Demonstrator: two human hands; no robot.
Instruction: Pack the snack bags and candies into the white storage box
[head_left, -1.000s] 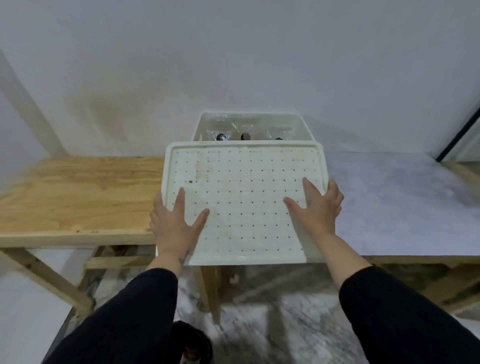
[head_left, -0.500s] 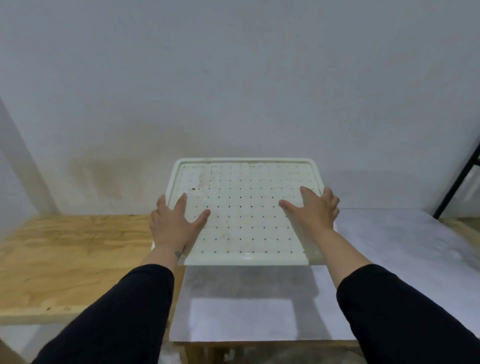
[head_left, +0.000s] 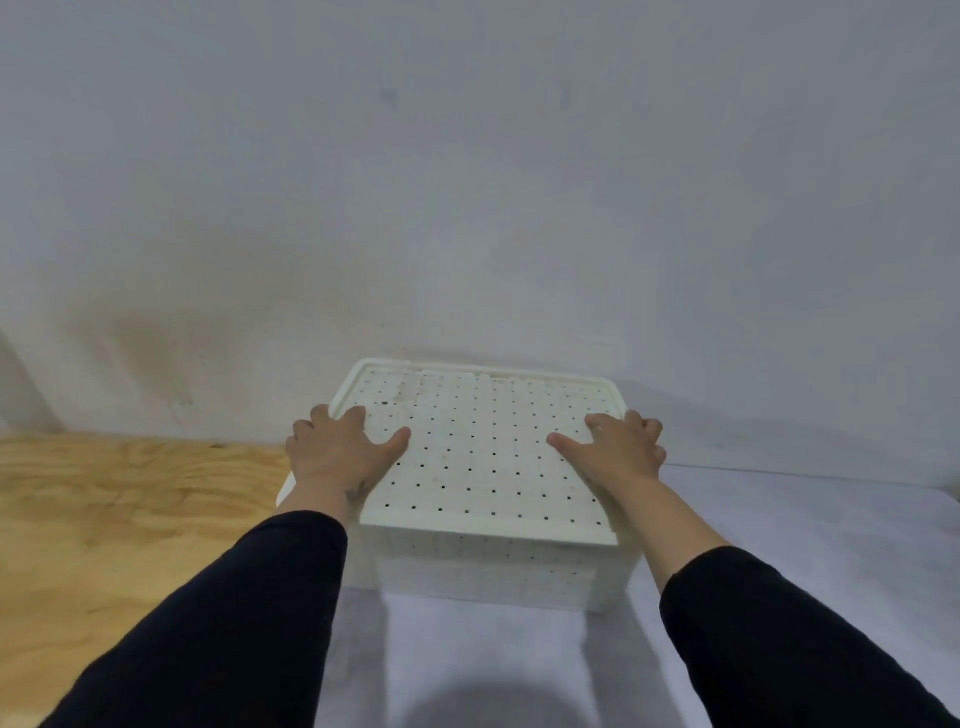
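The white storage box (head_left: 498, 577) stands on the grey table top against the wall. Its white lid (head_left: 483, 452), dotted with small holes, lies on top of the box. My left hand (head_left: 340, 452) presses on the lid's left side, fingers over its left edge and thumb spread on top. My right hand (head_left: 621, 447) presses on the lid's right side in the same way. The snack bags and candies are hidden under the lid.
A grey sheet (head_left: 779, 519) covers the table under and right of the box. A bare plywood table top (head_left: 119, 509) lies to the left. The white wall (head_left: 467, 182) rises directly behind the box.
Both hands carried the lid forward and lowered it onto the box, covering the contents that showed a second ago. The view has lifted from the table's front edge toward the wall.
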